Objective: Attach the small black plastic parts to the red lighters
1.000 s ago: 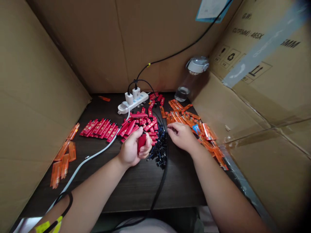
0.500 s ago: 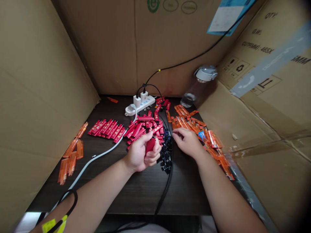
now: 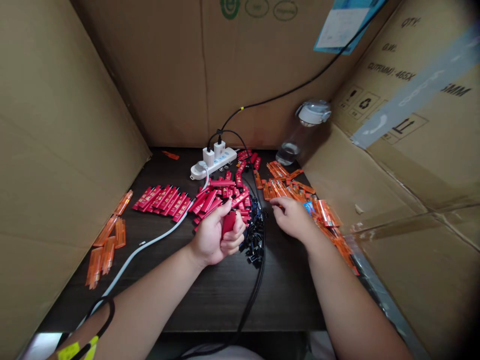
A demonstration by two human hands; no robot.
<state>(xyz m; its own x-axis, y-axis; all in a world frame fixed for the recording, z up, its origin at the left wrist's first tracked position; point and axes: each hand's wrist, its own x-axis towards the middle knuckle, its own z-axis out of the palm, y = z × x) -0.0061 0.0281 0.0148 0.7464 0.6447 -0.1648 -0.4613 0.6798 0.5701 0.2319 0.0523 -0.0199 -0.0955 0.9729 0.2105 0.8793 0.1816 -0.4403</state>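
My left hand [image 3: 215,235] is closed round a red lighter case [image 3: 228,223], held upright just above the table's middle. Behind it lies a loose heap of red lighters [image 3: 212,202] with gold print. My right hand [image 3: 292,220] is low over the table, fingers curled with thumb and fingertips near each other; what they hold, if anything, is hidden. Its fingertips are close to a heap of clear orange lighter pieces [image 3: 279,189]. Between both hands sits a pile of small black parts [image 3: 255,237].
A tidy row of red lighters [image 3: 162,201] lies at the left, with more orange pieces [image 3: 108,250] by the left wall. A power strip [image 3: 213,164], a water bottle [image 3: 300,132], a white cable [image 3: 146,245] and a black cable [image 3: 258,285] share the table. Cardboard walls [image 3: 168,75] enclose it.
My right hand has shifted slightly away from the black parts, toward the orange pieces. My left hand keeps hold of the red lighter case. The whole view has moved a little.
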